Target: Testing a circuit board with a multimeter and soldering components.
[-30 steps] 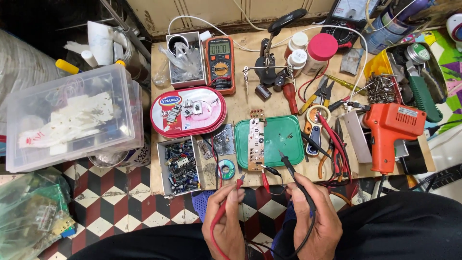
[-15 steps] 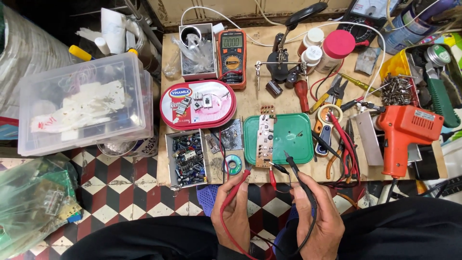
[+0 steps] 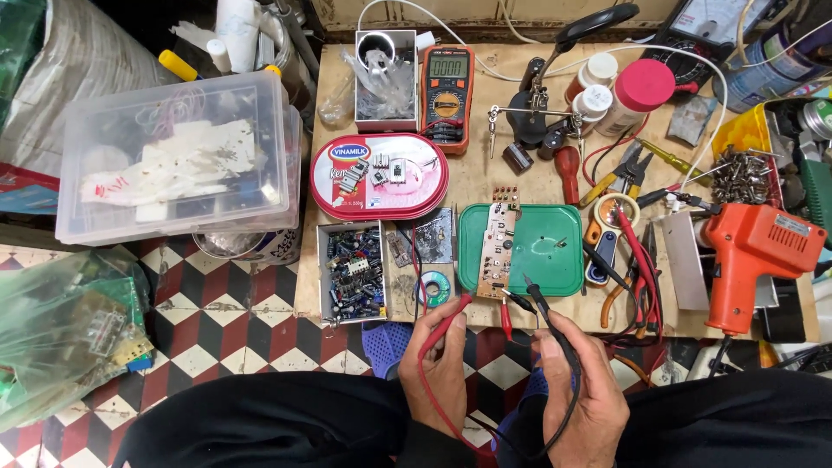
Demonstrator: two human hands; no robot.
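Head view: circuit board (image 3: 497, 251) in green lid (image 3: 546, 251)

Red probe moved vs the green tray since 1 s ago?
No. The red probe in the left hand keeps its tip just left of the green tray's lower-left corner; only the camera shifted.

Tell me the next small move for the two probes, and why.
Probably bring both tips forward onto the circuit board. The left hand holds the red probe and the right hand the black probe, both aimed at the board's near end on the green tray, tips seemingly just short.
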